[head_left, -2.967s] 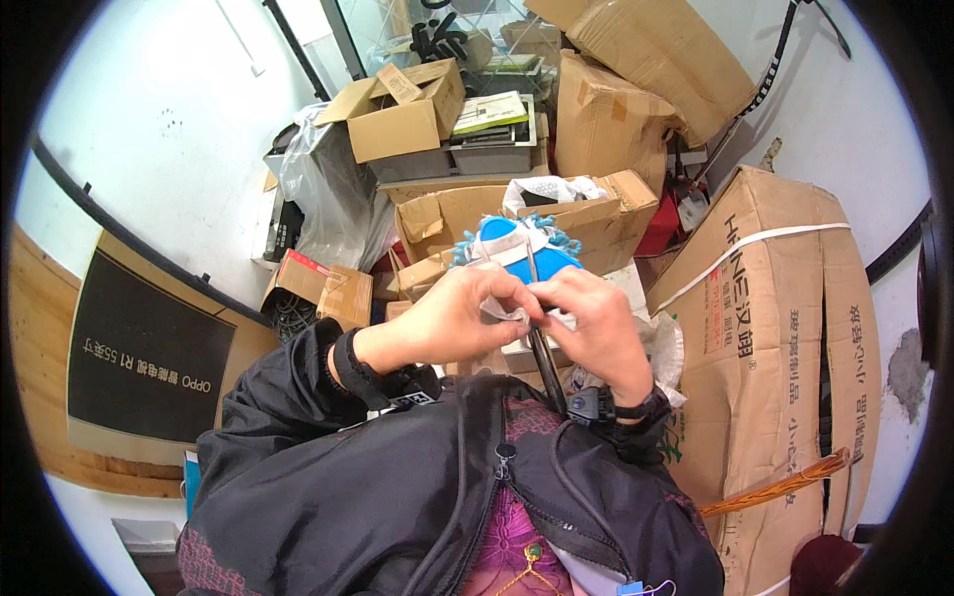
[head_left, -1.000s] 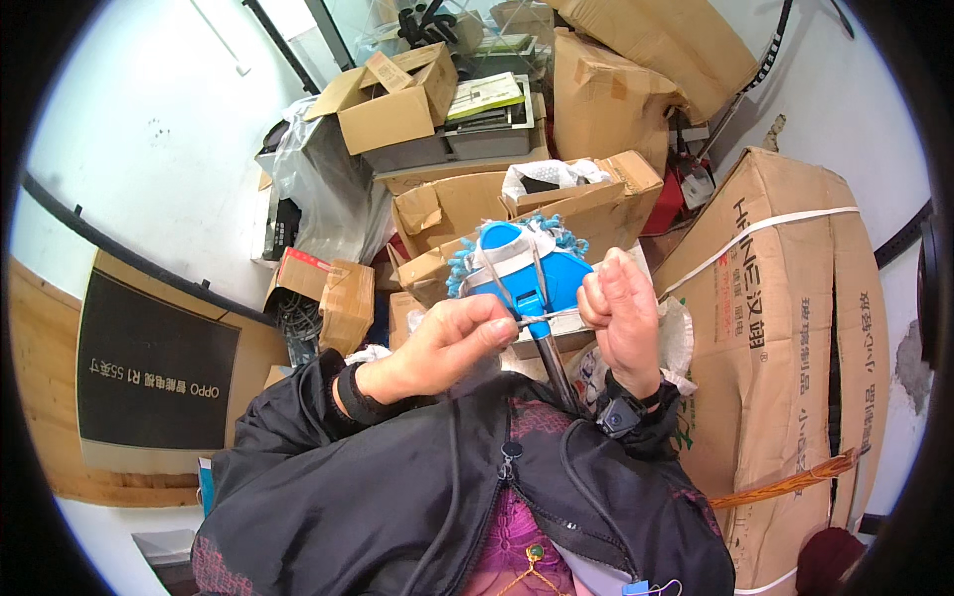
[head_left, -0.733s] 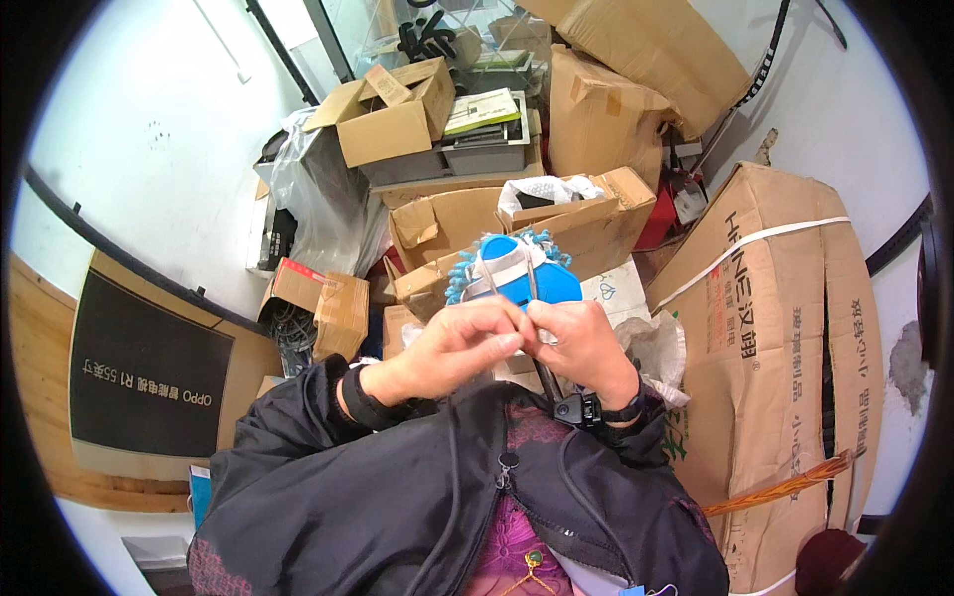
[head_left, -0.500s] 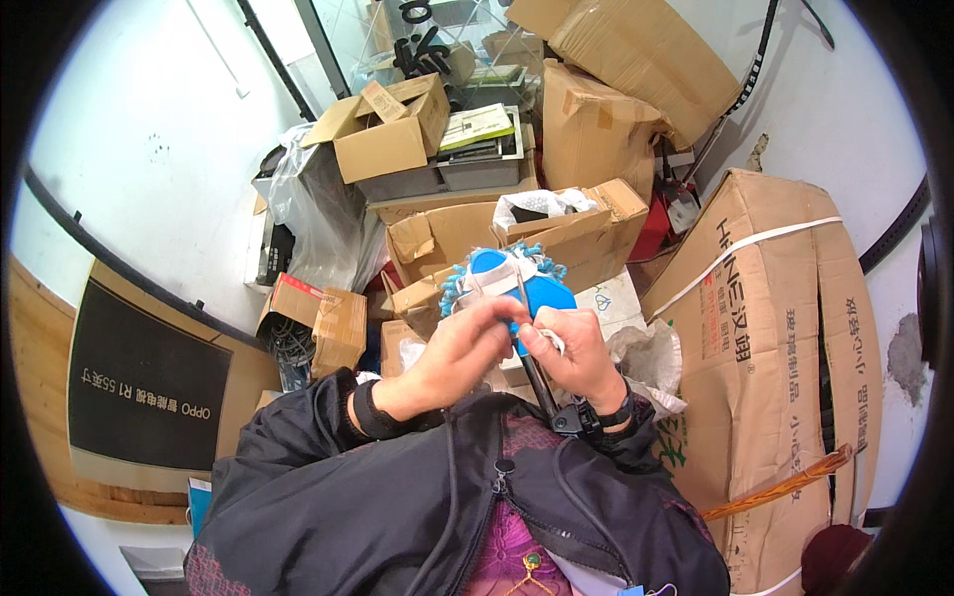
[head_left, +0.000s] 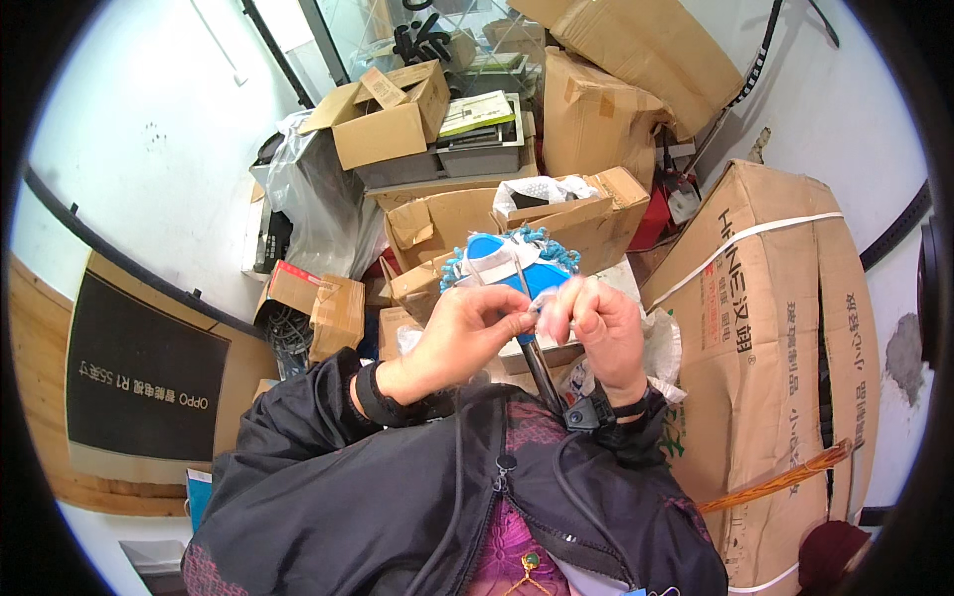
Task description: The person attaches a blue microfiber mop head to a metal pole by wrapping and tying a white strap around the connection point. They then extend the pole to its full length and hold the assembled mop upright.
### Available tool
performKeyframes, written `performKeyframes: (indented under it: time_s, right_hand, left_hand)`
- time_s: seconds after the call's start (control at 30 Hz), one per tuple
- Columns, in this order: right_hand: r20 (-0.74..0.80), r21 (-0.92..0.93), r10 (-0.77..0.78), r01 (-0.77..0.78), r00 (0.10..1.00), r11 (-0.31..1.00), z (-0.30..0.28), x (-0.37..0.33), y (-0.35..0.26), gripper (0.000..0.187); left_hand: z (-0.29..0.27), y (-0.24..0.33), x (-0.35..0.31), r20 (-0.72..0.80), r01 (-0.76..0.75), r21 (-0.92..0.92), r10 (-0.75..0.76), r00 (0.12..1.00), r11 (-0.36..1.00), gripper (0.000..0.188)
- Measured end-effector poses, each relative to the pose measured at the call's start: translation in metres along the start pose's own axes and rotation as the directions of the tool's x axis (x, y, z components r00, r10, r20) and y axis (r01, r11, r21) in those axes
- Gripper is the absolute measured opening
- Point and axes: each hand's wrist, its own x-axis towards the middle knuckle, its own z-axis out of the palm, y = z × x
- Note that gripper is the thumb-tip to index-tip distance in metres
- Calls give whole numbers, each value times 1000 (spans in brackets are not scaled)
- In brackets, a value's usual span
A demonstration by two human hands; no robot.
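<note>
Both hands, left hand (head_left: 467, 328) and right hand (head_left: 601, 328), pinch something small at the blue mop head (head_left: 512, 268); fitting step underway, next needs steady grip on the pole (head_left: 542, 372).

Mop head (head_left: 512, 268) before both hands; open boxes (head_left: 393, 114) behind; tall carton (head_left: 770, 328) right.

Lighting is bright and even, apparently daylight from the far window (head_left: 397, 30). The white wall (head_left: 149, 149) at left is nearly washed out. Shadows are soft. Focus is sharp at centre; fisheye bending curves straight edges near the black circular rim, where detail softens.
</note>
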Motion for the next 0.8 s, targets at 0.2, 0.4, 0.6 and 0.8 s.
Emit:
performKeyframes:
  time_s: [0.2,0.4,0.6,0.8]
  right_hand:
    - [26,-358,-25,33,999,933,5,27,-2,33]
    - [-72,-322,42,-63,997,945,10,34,-1,25]
    - [-79,-683,31,-77,996,726,1,7,-10,23]
    - [-93,-807,-36,-54,995,588,2,-7,-3,9]
  left_hand:
    - [-3,11,3,144,-277,425,237,961,862,10]
    - [-2,5,2,142,-182,274,148,979,944,13]
    - [3,-11,0,-4,-137,118,139,990,983,18]
    - [7,-16,-3,-10,-4,-264,2,1000,964,16]
